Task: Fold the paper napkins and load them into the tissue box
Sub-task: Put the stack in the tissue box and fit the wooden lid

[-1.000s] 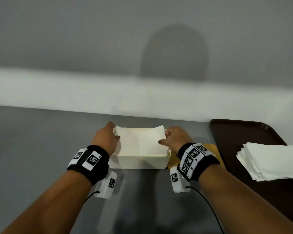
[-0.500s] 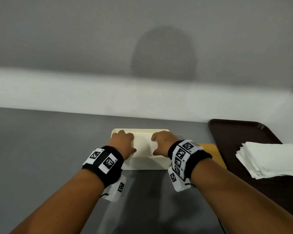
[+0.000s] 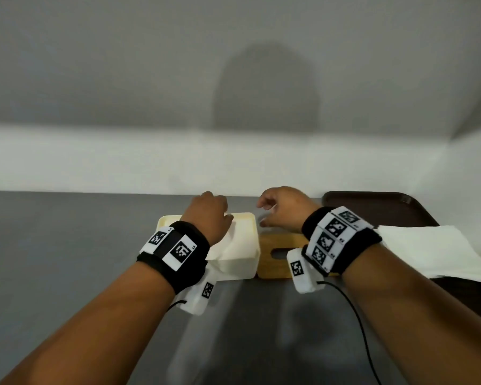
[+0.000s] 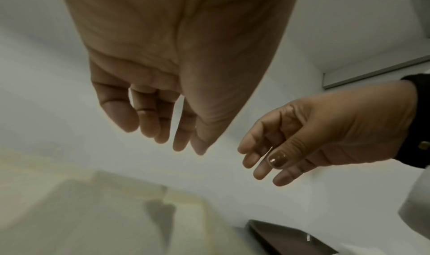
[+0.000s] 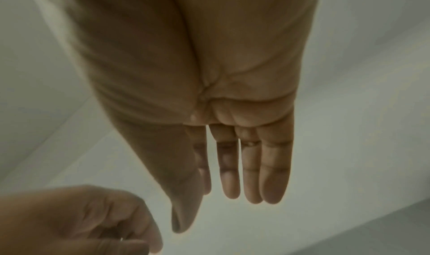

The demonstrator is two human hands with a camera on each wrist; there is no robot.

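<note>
Left hand [image 3: 208,218] hangs over the box [image 3: 242,262], fingers loosely bent and holding nothing; from the left wrist view I see all of its fingers [image 4: 121,115] free, with open air beneath them. Right hand [image 3: 283,209] is to the right of the box, above the lid [image 3: 272,262], likewise released: the right wrist view shows its four fingers [image 5: 274,176] and thumb straight, with nothing between them. I note the two hands are near each other but apart.

Count on the grey table [image 3: 67,259]: one cream box, uncovered, with a folded white napkin [image 3: 233,245] lying in it; how many more lie under that one I cannot tell. One wooden lid, with a single slot, lies flat just beside the box on its right, seemingly touching it. One dark brown tray [image 3: 378,207] sits at the far right, carrying one stack of unfolded white napkins [image 3: 428,251]; the sheets are too many and too close to count. Two black wristbands with white marker tags, one per wrist, and one white camera unit under each wrist, with a black cable from each.

Left wrist view is blurred over the box [image 4: 93,213]; the tray corner [image 4: 279,235] shows beyond it.
</note>
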